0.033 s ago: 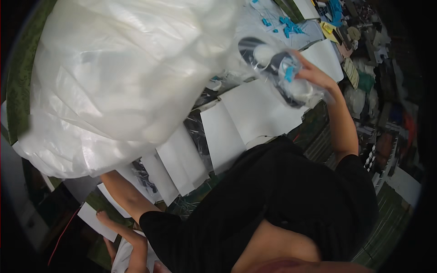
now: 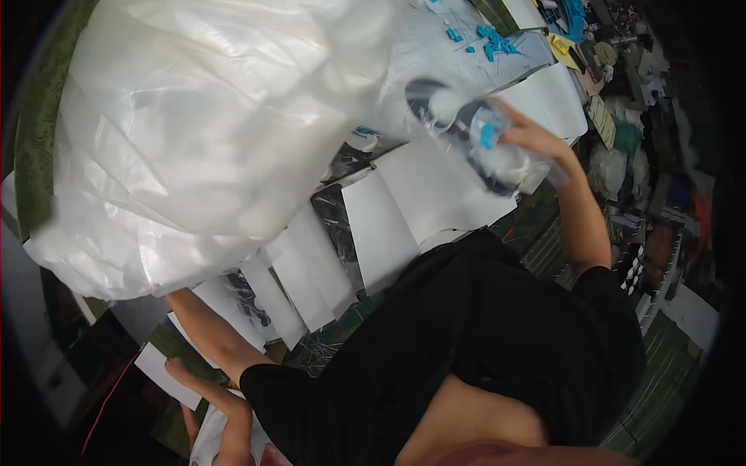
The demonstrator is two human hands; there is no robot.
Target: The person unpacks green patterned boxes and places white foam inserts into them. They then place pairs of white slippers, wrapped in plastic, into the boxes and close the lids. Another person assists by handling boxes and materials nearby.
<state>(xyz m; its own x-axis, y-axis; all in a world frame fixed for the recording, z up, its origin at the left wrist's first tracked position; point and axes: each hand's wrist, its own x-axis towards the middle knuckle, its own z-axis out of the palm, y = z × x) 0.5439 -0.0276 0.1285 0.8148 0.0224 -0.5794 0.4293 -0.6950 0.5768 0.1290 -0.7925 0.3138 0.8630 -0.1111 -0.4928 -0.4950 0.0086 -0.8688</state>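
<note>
My right hand (image 2: 536, 138) is closed on a clear plastic bag (image 2: 509, 167) at the right of the table. Motion blurs the bag; dark, sole-like shapes, white rounded parts and a blue tag (image 2: 487, 136) show through it. A huge, bulging, translucent white plastic bag (image 2: 186, 140) fills the upper left. My left forearm (image 2: 214, 330) reaches up beneath its lower edge, and the bag hides my left hand and fingers. White sheets (image 2: 435, 186) lie under and beside the bag in my right hand, with dark bagged items (image 2: 338, 233) between some of them.
Small blue tags with thin strings (image 2: 493, 43) are scattered on the grey tabletop (image 2: 423, 46) at the far side. At lower left, a co-worker's hand (image 2: 177, 369) touches a white sheet (image 2: 159, 377). Mixed clutter (image 2: 622, 124) crowds the right side.
The clear bag in my right hand has shifted slightly down and toward me. The big white bag's right side has drawn a little left, showing more dark bagged items beside it.
</note>
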